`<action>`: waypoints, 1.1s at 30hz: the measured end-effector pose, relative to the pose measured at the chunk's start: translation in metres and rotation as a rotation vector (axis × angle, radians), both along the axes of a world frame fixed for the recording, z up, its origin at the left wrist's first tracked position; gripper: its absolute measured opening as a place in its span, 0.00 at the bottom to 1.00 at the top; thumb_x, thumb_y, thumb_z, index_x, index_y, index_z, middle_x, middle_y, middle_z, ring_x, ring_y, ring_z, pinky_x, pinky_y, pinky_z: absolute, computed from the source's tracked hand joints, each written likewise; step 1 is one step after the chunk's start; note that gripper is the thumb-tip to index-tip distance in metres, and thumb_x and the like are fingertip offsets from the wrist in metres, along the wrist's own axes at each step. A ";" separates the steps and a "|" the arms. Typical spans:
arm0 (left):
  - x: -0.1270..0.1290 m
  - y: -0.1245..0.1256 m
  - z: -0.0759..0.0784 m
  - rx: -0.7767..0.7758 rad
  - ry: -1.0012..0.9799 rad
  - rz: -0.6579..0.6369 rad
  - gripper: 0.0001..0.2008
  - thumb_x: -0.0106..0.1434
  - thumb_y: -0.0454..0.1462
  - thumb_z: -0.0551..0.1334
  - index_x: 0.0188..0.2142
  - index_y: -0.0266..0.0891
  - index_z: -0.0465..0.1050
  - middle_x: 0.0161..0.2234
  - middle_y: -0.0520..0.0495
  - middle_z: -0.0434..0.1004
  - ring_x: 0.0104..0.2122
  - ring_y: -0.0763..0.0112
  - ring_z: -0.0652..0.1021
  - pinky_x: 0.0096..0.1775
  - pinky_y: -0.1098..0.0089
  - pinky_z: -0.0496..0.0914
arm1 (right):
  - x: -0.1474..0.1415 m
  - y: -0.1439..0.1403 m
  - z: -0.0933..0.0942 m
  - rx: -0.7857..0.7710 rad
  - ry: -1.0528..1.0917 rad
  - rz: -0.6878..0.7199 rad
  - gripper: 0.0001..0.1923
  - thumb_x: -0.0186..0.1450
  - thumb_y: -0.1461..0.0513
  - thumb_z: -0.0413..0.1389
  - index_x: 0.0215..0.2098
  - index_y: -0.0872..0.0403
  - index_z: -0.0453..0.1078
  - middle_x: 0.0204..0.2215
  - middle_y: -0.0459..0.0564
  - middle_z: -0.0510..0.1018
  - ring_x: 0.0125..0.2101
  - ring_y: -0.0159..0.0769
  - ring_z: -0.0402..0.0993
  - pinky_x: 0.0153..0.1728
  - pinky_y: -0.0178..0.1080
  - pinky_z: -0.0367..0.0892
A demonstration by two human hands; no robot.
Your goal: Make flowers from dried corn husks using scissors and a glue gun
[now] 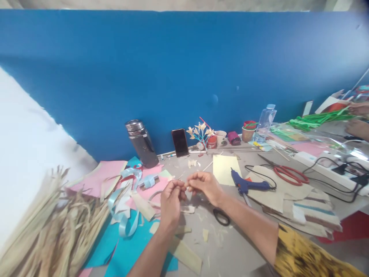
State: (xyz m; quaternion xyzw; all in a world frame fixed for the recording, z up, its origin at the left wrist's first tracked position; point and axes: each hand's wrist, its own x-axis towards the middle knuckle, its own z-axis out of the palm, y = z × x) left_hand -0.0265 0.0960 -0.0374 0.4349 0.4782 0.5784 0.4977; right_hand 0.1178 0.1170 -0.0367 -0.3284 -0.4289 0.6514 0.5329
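Observation:
My left hand (172, 202) and my right hand (206, 186) meet over the middle of the table, fingertips pinched together. Between them is a small pale piece (187, 187), too small to make out; a thin stick-like line rises beside the left fingers. Below my hands lie cut strips of dried husk (186, 254) and small scraps. The black ring of a scissors handle (221, 217) shows under my right forearm. Just beyond my right hand are a yellow paper sheet (226, 169) and a blue glue gun (249, 185). Pale husk flowers (201, 130) on blue stems stand by the wall.
A dark thermos (142, 144) and a propped phone (180, 142) stand at the back. Dried husks (69, 231) heap at left beside blue ribbon (127, 223). Red-handled scissors (291, 175), a power strip (323, 169) and a water bottle (265, 123) are right. Another person's hands (357, 125) work at far right.

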 end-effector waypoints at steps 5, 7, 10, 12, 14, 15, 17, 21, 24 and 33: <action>-0.010 0.006 -0.006 0.024 -0.126 -0.007 0.04 0.59 0.38 0.58 0.31 0.41 0.66 0.20 0.56 0.70 0.17 0.77 0.67 0.23 0.75 0.61 | 0.015 0.015 0.005 -0.023 0.218 -0.323 0.19 0.43 0.59 0.74 0.25 0.55 0.71 0.19 0.39 0.72 0.18 0.23 0.64 0.20 0.29 0.62; -0.012 0.009 -0.008 0.023 -0.141 -0.014 0.05 0.60 0.40 0.59 0.34 0.41 0.66 0.19 0.56 0.70 0.17 0.77 0.67 0.22 0.75 0.61 | 0.023 0.019 0.009 0.012 0.264 -0.384 0.18 0.44 0.60 0.74 0.25 0.55 0.71 0.19 0.39 0.72 0.19 0.24 0.65 0.22 0.29 0.63; -0.011 0.012 -0.011 0.032 -0.139 -0.014 0.07 0.60 0.41 0.60 0.35 0.40 0.66 0.20 0.56 0.71 0.17 0.78 0.67 0.22 0.75 0.61 | 0.032 0.023 0.014 0.033 0.328 -0.425 0.17 0.45 0.60 0.75 0.27 0.56 0.74 0.20 0.41 0.73 0.22 0.24 0.67 0.24 0.28 0.66; -0.010 0.013 -0.010 0.034 -0.134 -0.013 0.09 0.60 0.42 0.62 0.36 0.39 0.68 0.21 0.55 0.73 0.17 0.78 0.68 0.23 0.75 0.62 | 0.034 0.022 0.017 0.006 0.368 -0.417 0.18 0.45 0.60 0.75 0.27 0.56 0.74 0.21 0.40 0.72 0.23 0.24 0.67 0.25 0.27 0.67; -0.008 0.012 -0.009 0.025 -0.116 -0.006 0.11 0.59 0.42 0.64 0.35 0.37 0.70 0.22 0.54 0.75 0.16 0.79 0.68 0.22 0.75 0.62 | 0.033 0.020 0.017 -0.033 0.379 -0.366 0.19 0.45 0.59 0.76 0.27 0.56 0.73 0.21 0.41 0.72 0.22 0.23 0.67 0.25 0.27 0.67; -0.007 0.012 -0.007 0.019 -0.098 -0.001 0.11 0.58 0.42 0.65 0.34 0.36 0.70 0.23 0.53 0.75 0.16 0.79 0.68 0.22 0.75 0.62 | 0.032 0.019 0.017 -0.052 0.372 -0.325 0.20 0.44 0.58 0.76 0.28 0.56 0.73 0.21 0.41 0.72 0.21 0.22 0.66 0.23 0.26 0.66; -0.007 0.010 -0.005 0.015 -0.064 0.012 0.11 0.57 0.42 0.66 0.31 0.37 0.69 0.23 0.52 0.76 0.16 0.80 0.67 0.22 0.75 0.62 | 0.028 0.016 0.015 -0.083 0.338 -0.241 0.21 0.44 0.57 0.76 0.29 0.57 0.74 0.19 0.39 0.70 0.17 0.21 0.60 0.17 0.25 0.59; -0.009 0.010 -0.001 0.067 -0.076 0.066 0.14 0.61 0.44 0.62 0.26 0.40 0.63 0.18 0.55 0.71 0.15 0.78 0.65 0.20 0.75 0.60 | 0.026 0.015 0.010 -0.093 0.274 -0.192 0.22 0.51 0.49 0.72 0.28 0.56 0.71 0.11 0.34 0.57 0.12 0.21 0.48 0.13 0.26 0.47; -0.012 0.011 -0.002 0.089 0.007 0.133 0.16 0.64 0.44 0.58 0.23 0.41 0.60 0.17 0.54 0.67 0.15 0.77 0.65 0.20 0.75 0.60 | 0.028 0.018 0.007 -0.066 0.259 -0.233 0.24 0.56 0.44 0.66 0.23 0.54 0.67 0.10 0.35 0.55 0.12 0.22 0.47 0.13 0.28 0.46; -0.008 0.005 -0.002 0.069 0.041 0.059 0.02 0.55 0.33 0.56 0.29 0.40 0.68 0.17 0.57 0.64 0.17 0.78 0.67 0.21 0.77 0.61 | 0.028 0.020 0.005 -0.039 0.106 -0.323 0.22 0.52 0.45 0.66 0.23 0.53 0.67 0.12 0.35 0.57 0.13 0.23 0.45 0.15 0.31 0.44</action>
